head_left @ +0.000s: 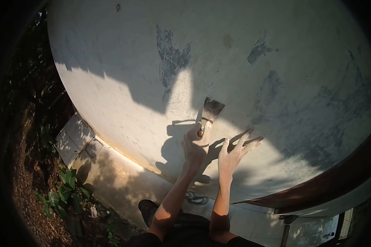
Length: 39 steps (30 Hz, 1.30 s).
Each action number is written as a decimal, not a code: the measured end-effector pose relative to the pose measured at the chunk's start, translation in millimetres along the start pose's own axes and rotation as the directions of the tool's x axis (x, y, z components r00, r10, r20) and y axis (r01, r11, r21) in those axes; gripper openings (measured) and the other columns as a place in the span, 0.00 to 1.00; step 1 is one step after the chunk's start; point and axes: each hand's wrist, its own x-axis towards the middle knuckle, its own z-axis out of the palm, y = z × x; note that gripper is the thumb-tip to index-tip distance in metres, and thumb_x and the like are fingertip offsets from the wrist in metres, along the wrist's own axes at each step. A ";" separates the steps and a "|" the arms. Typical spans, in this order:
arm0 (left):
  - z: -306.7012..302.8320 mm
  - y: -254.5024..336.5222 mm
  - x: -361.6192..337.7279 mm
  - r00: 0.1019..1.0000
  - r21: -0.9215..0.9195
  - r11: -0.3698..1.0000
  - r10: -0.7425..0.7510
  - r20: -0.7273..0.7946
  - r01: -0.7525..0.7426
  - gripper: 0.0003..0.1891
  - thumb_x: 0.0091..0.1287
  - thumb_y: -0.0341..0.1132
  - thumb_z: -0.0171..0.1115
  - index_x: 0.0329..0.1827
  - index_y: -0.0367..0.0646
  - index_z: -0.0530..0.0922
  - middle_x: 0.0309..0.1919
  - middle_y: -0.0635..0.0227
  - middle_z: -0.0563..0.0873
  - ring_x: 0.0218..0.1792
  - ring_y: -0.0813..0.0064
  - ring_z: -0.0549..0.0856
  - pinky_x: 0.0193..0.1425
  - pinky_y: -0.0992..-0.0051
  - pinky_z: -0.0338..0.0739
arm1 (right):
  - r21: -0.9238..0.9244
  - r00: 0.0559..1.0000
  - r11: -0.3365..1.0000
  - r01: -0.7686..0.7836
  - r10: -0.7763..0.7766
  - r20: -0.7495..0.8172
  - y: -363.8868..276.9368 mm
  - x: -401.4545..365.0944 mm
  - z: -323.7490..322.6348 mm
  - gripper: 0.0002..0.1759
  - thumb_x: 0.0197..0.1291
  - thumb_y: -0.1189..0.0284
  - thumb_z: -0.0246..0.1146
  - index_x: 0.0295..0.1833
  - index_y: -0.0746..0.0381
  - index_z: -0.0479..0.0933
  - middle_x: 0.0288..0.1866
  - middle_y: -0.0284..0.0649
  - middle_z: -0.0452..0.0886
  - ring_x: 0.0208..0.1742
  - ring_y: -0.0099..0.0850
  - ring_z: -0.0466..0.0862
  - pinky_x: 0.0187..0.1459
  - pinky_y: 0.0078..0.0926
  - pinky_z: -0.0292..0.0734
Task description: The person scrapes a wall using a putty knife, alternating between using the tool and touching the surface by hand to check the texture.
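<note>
My left hand point(196, 142), dusted with pale powder, is closed around the handle of a putty knife point(214, 108). The knife's broad, dark blade points up and lies close over the pale wall point(243, 94). Beside it on the right, my right hand point(231, 157) is held up with fingers spread and nothing in it. Its fingertips are close to the wall, and both hands throw shadows on it. Dark grey scraped-looking patches point(173, 55) mark the surface above and to the right.
A paved ledge point(115, 173) runs along the wall's foot, with a sandal point(197, 198) on the floor near my body. Leafy plants point(68, 191) and brown ground litter point(33, 177) lie to the left. A reddish-brown band point(292, 193) edges the wall at lower right.
</note>
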 end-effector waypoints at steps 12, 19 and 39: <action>-0.7 -36.2 -5.3 0.993 0.070 0.995 -0.076 0.094 0.069 0.14 0.60 0.31 0.62 0.49 0.40 0.83 0.27 0.52 0.84 0.35 0.44 0.83 0.39 0.55 0.73 | 0.000 1.000 1.000 0.009 -0.009 0.011 -3.7 0.2 -2.8 0.48 0.62 0.70 0.65 0.82 0.56 0.45 0.81 0.64 0.28 0.82 0.60 0.29 0.77 0.58 0.39; 5.0 -23.4 0.0 0.991 -0.051 0.989 0.134 -0.031 -0.135 0.11 0.62 0.33 0.63 0.45 0.38 0.84 0.31 0.49 0.85 0.36 0.45 0.84 0.43 0.53 0.74 | 0.018 1.000 1.000 -0.001 0.000 0.019 -4.8 1.1 -3.7 0.49 0.61 0.71 0.65 0.82 0.55 0.44 0.81 0.62 0.28 0.82 0.60 0.29 0.77 0.58 0.39; -0.4 -37.3 -7.1 0.954 0.169 0.962 -0.242 0.177 0.213 0.09 0.61 0.35 0.62 0.38 0.38 0.80 0.27 0.53 0.84 0.34 0.45 0.83 0.40 0.54 0.73 | -0.015 1.000 1.000 -0.011 0.011 0.012 -4.4 1.8 -1.7 0.47 0.62 0.72 0.63 0.82 0.54 0.45 0.82 0.62 0.29 0.81 0.61 0.29 0.75 0.64 0.44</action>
